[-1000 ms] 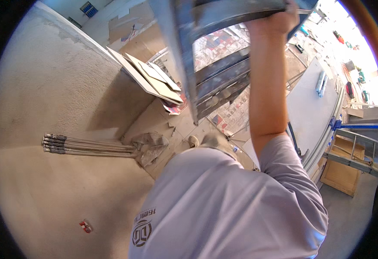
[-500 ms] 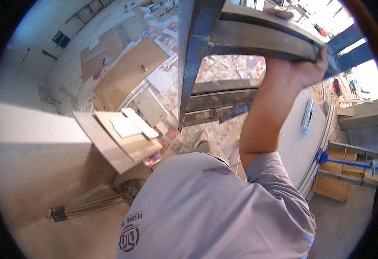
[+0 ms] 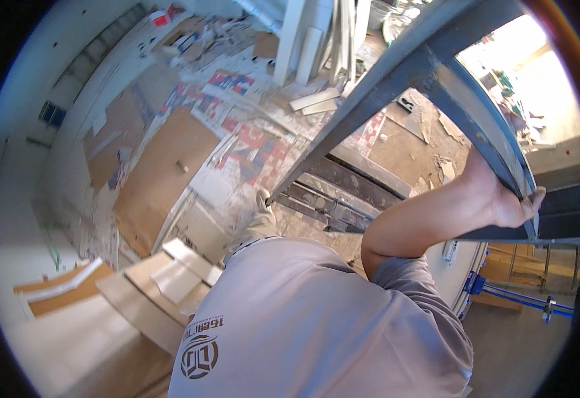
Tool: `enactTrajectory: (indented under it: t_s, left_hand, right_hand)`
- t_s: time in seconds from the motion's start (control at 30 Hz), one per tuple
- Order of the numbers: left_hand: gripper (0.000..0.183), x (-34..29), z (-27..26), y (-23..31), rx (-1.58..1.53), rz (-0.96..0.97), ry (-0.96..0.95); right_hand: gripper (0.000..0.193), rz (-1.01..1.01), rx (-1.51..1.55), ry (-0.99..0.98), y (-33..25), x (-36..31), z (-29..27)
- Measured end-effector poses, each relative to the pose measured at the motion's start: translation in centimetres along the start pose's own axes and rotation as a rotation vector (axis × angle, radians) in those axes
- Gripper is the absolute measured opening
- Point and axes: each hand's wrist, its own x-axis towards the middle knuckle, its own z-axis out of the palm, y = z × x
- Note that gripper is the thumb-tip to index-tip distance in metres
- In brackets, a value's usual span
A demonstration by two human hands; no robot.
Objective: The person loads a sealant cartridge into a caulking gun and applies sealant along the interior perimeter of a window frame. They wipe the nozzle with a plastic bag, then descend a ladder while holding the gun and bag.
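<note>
My right hand (image 3: 512, 202) is wrapped round a crosspiece of a dark blue-grey metal stepladder (image 3: 376, 89), with the thumb showing at its edge. The ladder is tilted, spanning from the upper right down toward my feet. One long rail (image 3: 323, 142) slants down to the left, and its lower end is close to my shoe (image 3: 263, 197). Broad dirty steps (image 3: 356, 179) show lower down, beyond my forearm. No part of my left hand shows.
A large brown board (image 3: 164, 179) and scraps litter the patterned floor. Several panels (image 3: 137, 292) lie stacked at the lower left. White planks (image 3: 290, 43) stand upright at the back. At the right a blue bar clamp (image 3: 522, 300) sticks out near a pale panel.
The ladder has tilted, its upper part swinging to the right. My right hand has moved lower and to the right with it. The whole view has turned.
</note>
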Motion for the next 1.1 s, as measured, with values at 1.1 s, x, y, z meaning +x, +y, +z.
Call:
enactTrajectory:
  t_s: [1.1]
  left_hand:
    - [0.044,28.5,27.0,101.0,0.713,0.523,-0.149]
  right_hand:
    - [0.063,-1.593,-0.231,-0.085,7.4,49.8,-20.7]
